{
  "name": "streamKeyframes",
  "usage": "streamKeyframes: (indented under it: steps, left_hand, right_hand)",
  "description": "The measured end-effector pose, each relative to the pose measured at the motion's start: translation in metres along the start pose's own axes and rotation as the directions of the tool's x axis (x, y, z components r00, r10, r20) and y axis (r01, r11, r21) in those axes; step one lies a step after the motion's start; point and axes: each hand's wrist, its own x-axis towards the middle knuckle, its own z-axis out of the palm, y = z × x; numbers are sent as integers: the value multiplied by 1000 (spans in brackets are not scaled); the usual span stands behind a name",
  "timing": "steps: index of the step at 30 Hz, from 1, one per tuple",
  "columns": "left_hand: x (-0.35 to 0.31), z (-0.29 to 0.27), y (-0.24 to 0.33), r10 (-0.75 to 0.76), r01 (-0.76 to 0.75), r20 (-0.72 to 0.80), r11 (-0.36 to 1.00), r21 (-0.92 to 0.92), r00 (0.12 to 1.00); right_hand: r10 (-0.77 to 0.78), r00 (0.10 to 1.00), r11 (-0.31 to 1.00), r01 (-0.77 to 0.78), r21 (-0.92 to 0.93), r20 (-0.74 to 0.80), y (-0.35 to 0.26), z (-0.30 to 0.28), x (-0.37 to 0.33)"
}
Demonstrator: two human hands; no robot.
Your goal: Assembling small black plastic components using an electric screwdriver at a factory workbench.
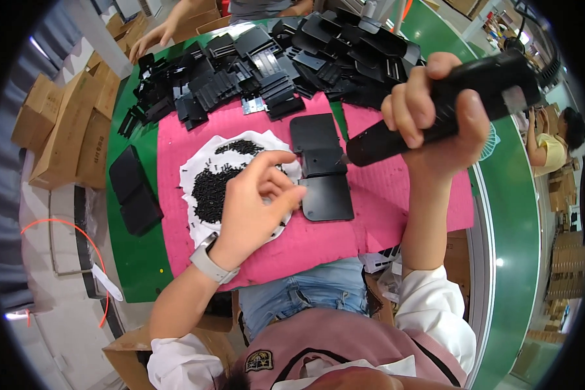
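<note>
My right hand (435, 117) is wrapped round a black electric screwdriver (429, 110). The tool is tilted, its tip pointing down-left beside the right edge of a black hinged panel piece (328, 198) on the pink mat. My left hand (257, 195) hovers between that piece and a pile of small black screws (211, 195). Its index finger is raised, while the thumb and the other fingers curl towards each other; whatever they may hold is hidden. The screws lie on a white cloth (195, 153), partly covered by my left hand.
A large heap of black panels and brackets (260, 65) covers the table's far side. Another black two-part piece (135, 190) lies at the left on the green table (136, 273). Across the table a person's hand (156, 39) reaches beside the heap. Cardboard boxes (71, 130) stand at the left.
</note>
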Motion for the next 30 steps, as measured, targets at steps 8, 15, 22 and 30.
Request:
streamKeyframes:
  steps: [8, 15, 22, 30]
  left_hand:
    - [9, 7, -9, 181, -193, 66, 932, 308, 981]
    - [8, 12, -9, 185, -195, 62, 915, 354, 981]
    - [6, 16, -10, 195, -183, 7, 910, 372, 981]
    - [8, 16, -11, 205, -198, 11, 925, 323, 979]
  right_hand:
    - [99, 978, 967, -138, -213, -182, 9, -3, 0]
    - [115, 972, 979, -146, -144, -205, 17, 5, 7]
    - [216, 967, 913, -249, -323, -133, 19, 8, 8]
    - [229, 964, 909, -261, -324, -136, 21, 6, 10]
